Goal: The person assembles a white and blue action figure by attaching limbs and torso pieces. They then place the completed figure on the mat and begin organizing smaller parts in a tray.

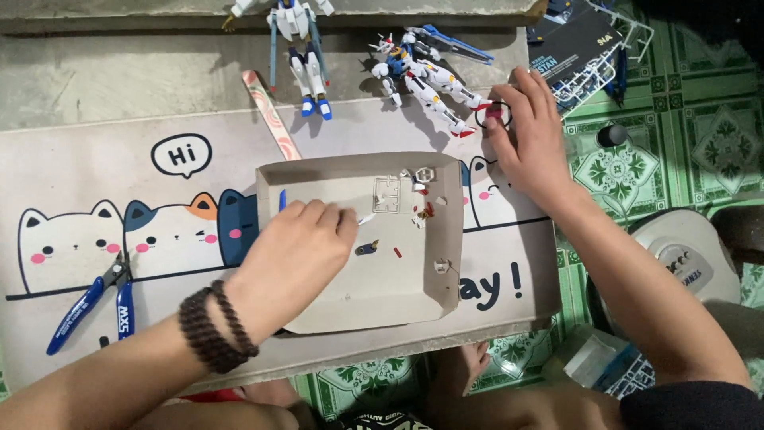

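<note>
Green patterned floor tiles (700, 135) surround a low grey table (119, 80).

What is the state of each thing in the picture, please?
Left hand: resting in the tray, fingers curled over small parts.
Right hand: on the mat, fingertips at a small red part.
Tray: open cardboard, scattered with small parts.
Nippers: lying on the mat, untouched.
Lying model: assembled, on its side.
Second model: assembled, partly out of view.
</note>
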